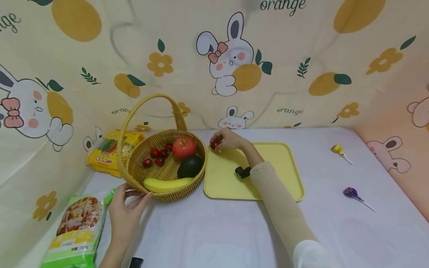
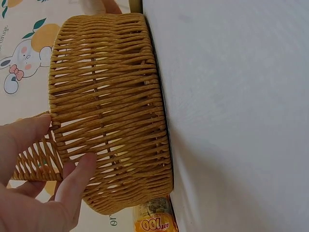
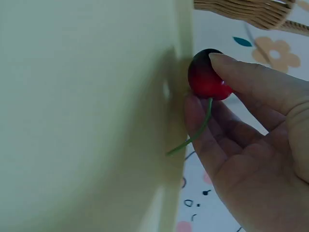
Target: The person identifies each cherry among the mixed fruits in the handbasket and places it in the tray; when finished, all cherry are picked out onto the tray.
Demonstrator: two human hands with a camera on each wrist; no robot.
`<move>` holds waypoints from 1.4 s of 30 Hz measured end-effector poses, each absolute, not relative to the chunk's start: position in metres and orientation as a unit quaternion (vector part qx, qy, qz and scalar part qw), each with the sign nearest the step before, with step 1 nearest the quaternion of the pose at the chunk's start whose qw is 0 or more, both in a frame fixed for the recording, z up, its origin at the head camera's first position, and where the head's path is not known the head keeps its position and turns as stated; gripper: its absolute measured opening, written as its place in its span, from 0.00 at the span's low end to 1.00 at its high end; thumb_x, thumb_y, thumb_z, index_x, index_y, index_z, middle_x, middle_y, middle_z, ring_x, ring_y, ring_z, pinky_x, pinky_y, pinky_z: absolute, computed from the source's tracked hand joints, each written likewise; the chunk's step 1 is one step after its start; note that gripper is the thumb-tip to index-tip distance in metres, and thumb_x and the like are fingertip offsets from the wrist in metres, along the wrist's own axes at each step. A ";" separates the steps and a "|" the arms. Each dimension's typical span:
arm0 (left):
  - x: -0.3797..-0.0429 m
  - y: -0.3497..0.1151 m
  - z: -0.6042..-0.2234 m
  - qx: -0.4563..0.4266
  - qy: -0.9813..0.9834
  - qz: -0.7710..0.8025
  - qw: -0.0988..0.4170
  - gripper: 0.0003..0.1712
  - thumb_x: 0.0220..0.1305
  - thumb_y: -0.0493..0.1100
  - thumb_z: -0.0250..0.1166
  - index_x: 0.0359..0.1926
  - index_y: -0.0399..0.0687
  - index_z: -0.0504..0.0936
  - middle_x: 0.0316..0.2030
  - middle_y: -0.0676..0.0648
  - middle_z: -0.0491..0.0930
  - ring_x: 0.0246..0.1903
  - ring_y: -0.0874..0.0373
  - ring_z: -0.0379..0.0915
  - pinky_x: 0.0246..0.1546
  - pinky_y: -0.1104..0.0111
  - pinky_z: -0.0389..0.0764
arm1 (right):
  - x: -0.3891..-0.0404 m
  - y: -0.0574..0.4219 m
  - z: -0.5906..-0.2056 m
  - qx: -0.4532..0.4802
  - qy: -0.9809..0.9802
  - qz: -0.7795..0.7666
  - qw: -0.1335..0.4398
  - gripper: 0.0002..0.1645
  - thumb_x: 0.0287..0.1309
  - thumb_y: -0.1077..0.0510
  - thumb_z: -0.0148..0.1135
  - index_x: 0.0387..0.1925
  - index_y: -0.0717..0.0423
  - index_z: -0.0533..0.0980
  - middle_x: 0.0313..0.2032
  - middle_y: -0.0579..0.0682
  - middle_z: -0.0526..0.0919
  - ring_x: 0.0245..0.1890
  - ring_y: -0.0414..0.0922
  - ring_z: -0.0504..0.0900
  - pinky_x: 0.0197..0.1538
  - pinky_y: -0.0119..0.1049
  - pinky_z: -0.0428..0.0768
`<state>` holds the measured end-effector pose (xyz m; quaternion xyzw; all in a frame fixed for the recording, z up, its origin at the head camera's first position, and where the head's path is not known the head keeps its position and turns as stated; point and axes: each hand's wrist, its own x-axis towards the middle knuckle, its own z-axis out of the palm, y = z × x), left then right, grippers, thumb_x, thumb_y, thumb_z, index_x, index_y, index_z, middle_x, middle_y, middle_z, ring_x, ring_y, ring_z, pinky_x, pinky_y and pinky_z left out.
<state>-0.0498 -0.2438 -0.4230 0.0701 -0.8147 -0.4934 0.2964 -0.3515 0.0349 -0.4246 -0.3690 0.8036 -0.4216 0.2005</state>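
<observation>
Right grip point(image 1: 231, 140) has the cherry point(image 3: 204, 79) pinched at the yellow tray point(image 1: 231, 190) edge; I'd squeeze lightly, stem point(image 3: 208, 118) free, left grip point(image 1: 126, 210) holding the wicker basket point(image 1: 187, 192) steady.

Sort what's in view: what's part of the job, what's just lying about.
Likely part of the job:
cherry, pinched by the right hand
wicker basket, held by the left hand
fruit in the basket
yellow tray, reached across

Seemingly lying about:
yellow lollipop
purple lollipop
green packet
yellow packet
</observation>
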 end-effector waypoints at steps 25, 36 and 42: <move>-0.050 -0.243 -0.426 0.091 -0.820 -0.484 0.292 0.29 0.50 0.26 0.76 0.53 0.31 0.75 0.45 0.48 0.73 0.40 0.64 0.74 0.37 0.81 0.85 | -0.340 0.033 -0.420 -0.358 0.850 -0.377 0.080 0.18 0.54 0.59 0.75 0.45 0.65 0.83 0.43 0.57 0.86 0.45 0.52 0.82 0.51 0.41 0.83; -0.052 -0.240 -0.425 0.089 -0.816 -0.493 0.287 0.28 0.52 0.26 0.75 0.54 0.31 0.75 0.45 0.49 0.73 0.41 0.63 0.75 0.37 0.80 0.86 | -0.296 -0.087 -0.320 -0.506 0.768 -0.374 0.120 0.16 0.62 0.61 0.68 0.51 0.64 0.81 0.49 0.55 0.84 0.51 0.49 0.81 0.55 0.29 0.81; -0.051 -0.242 -0.427 0.089 -0.811 -0.497 0.296 0.28 0.50 0.25 0.75 0.53 0.31 0.75 0.44 0.52 0.72 0.40 0.64 0.75 0.37 0.81 0.86 | -0.280 -0.157 -0.336 -0.493 0.752 -0.339 0.276 0.26 0.61 0.59 0.70 0.59 0.60 0.77 0.56 0.53 0.79 0.55 0.43 0.77 0.50 0.23 0.79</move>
